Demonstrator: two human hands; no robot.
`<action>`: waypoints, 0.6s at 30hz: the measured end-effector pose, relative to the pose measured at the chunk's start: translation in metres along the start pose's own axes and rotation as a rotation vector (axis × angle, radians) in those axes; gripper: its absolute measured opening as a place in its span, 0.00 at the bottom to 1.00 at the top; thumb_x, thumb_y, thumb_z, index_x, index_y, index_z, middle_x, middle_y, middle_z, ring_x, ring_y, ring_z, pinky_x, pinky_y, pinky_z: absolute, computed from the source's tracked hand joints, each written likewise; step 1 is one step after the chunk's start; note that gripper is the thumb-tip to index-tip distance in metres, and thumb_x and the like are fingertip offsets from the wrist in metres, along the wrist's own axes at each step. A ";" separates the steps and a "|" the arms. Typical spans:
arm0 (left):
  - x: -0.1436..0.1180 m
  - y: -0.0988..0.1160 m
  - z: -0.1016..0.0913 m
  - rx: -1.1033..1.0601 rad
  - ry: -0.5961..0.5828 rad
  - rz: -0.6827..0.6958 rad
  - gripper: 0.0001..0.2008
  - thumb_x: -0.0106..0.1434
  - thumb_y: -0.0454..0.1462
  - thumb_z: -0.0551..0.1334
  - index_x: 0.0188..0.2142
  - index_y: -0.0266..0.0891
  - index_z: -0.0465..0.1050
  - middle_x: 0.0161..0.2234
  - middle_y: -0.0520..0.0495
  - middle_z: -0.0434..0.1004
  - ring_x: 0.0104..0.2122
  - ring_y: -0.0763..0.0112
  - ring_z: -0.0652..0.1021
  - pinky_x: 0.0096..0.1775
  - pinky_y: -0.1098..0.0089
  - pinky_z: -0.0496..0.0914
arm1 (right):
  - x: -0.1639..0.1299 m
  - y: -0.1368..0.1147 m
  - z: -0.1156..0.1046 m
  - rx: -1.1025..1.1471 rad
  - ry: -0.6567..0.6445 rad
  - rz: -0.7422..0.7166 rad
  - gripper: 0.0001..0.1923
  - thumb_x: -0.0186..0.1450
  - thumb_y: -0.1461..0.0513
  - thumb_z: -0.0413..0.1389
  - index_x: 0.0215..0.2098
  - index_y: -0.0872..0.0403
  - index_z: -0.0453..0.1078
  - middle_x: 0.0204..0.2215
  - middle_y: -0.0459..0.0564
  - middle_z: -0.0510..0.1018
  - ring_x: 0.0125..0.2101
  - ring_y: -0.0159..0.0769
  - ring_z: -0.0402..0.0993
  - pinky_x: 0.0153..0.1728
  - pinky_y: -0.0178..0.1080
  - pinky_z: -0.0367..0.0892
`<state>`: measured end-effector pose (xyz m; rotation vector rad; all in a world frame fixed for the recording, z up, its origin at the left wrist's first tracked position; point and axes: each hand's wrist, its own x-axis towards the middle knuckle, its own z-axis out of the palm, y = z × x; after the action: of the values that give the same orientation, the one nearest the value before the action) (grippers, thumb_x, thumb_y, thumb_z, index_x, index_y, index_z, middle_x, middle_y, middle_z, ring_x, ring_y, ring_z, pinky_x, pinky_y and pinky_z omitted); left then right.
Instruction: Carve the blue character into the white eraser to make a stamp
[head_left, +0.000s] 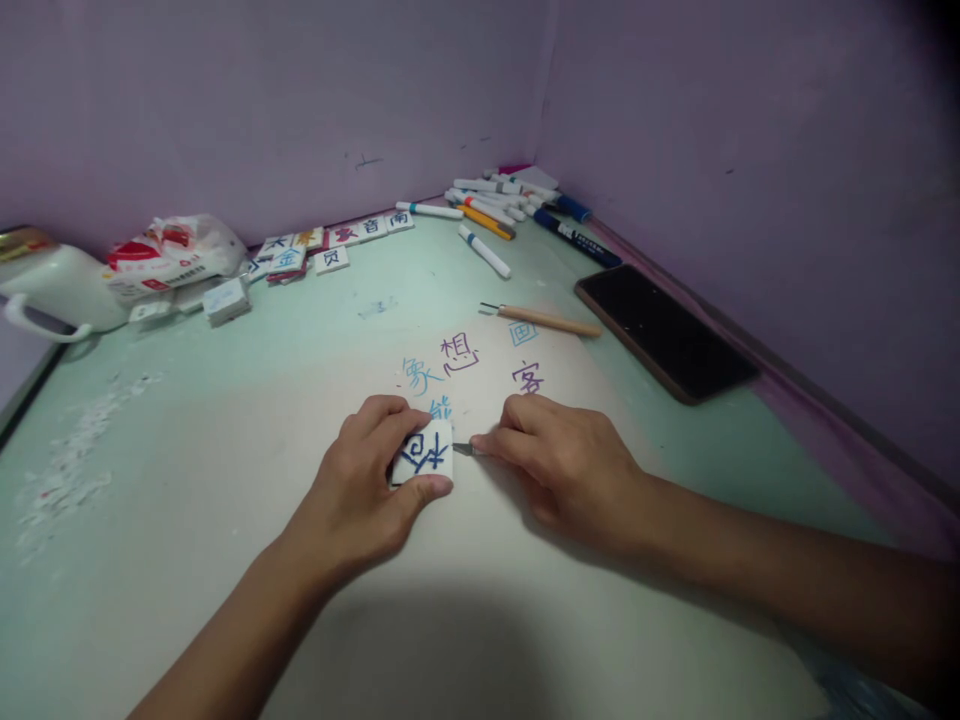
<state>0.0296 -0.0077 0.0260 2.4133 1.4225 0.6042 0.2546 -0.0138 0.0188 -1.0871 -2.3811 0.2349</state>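
Observation:
My left hand [381, 472] grips a small white square tile [444, 466] by its edges, thumb at the near side and fingers at the far side. A dark blue character is drawn on the tile, turned sideways to me. My right hand [564, 462] is closed around a craft knife [466, 450], its handle mostly hidden by the fingers. The blade points left, its tip at the tile's right edge; I cannot tell whether it cuts in. Beyond the hands lies a wooden-handled carving tool [551, 320] with a forked metal end.
A phone [667, 335] lies at the right, near several markers [487, 252]. Along the back wall are character tiles [332, 260], a plastic-wrapped package [176, 255] and a white mug [64, 290]. White shavings [71, 470] are scattered at the left. Characters [459, 353] are written on the tabletop.

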 end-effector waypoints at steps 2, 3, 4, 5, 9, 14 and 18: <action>0.000 0.000 0.000 -0.002 -0.007 -0.004 0.18 0.58 0.41 0.63 0.47 0.37 0.69 0.45 0.44 0.68 0.42 0.62 0.73 0.43 0.61 0.71 | 0.000 0.000 0.000 0.007 0.002 -0.003 0.18 0.56 0.72 0.50 0.41 0.56 0.75 0.26 0.49 0.71 0.26 0.35 0.65 0.21 0.36 0.47; 0.000 0.000 0.000 -0.004 -0.009 -0.007 0.18 0.58 0.41 0.63 0.47 0.37 0.69 0.45 0.44 0.68 0.42 0.62 0.73 0.43 0.61 0.71 | 0.001 0.000 0.000 0.009 0.003 -0.004 0.18 0.55 0.72 0.50 0.41 0.56 0.75 0.26 0.49 0.71 0.26 0.35 0.65 0.21 0.36 0.47; 0.000 0.001 0.000 -0.004 -0.010 -0.009 0.18 0.58 0.41 0.63 0.47 0.37 0.69 0.45 0.44 0.68 0.42 0.62 0.73 0.43 0.61 0.71 | 0.001 0.001 0.000 0.010 0.004 -0.007 0.19 0.55 0.72 0.50 0.41 0.56 0.75 0.26 0.49 0.71 0.26 0.35 0.65 0.21 0.36 0.46; 0.000 0.001 0.000 -0.004 -0.010 -0.010 0.18 0.58 0.41 0.63 0.47 0.37 0.69 0.45 0.44 0.68 0.42 0.62 0.73 0.42 0.61 0.71 | 0.002 0.001 0.000 0.010 0.007 -0.010 0.19 0.55 0.72 0.50 0.41 0.56 0.75 0.26 0.49 0.71 0.26 0.35 0.65 0.20 0.36 0.46; 0.000 0.001 -0.001 -0.001 -0.012 -0.012 0.18 0.58 0.42 0.63 0.47 0.37 0.69 0.46 0.44 0.68 0.42 0.62 0.73 0.42 0.61 0.71 | 0.002 0.000 0.001 0.008 0.016 -0.009 0.18 0.57 0.72 0.49 0.40 0.57 0.75 0.26 0.50 0.71 0.26 0.36 0.66 0.20 0.36 0.47; 0.002 0.000 -0.001 -0.010 -0.015 0.017 0.18 0.58 0.42 0.63 0.46 0.37 0.70 0.46 0.44 0.69 0.43 0.61 0.73 0.44 0.61 0.71 | 0.001 -0.004 0.004 -0.005 0.049 0.031 0.18 0.57 0.72 0.49 0.40 0.56 0.75 0.26 0.50 0.71 0.26 0.36 0.66 0.21 0.36 0.47; 0.002 0.000 -0.002 -0.010 -0.013 0.020 0.18 0.58 0.43 0.63 0.46 0.36 0.70 0.46 0.43 0.70 0.44 0.60 0.74 0.44 0.60 0.72 | 0.002 -0.004 0.004 -0.012 0.055 0.035 0.18 0.57 0.73 0.49 0.40 0.55 0.75 0.26 0.50 0.72 0.26 0.35 0.65 0.21 0.36 0.48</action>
<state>0.0295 -0.0055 0.0280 2.4222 1.3878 0.5985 0.2482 -0.0147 0.0174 -1.1268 -2.3189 0.2010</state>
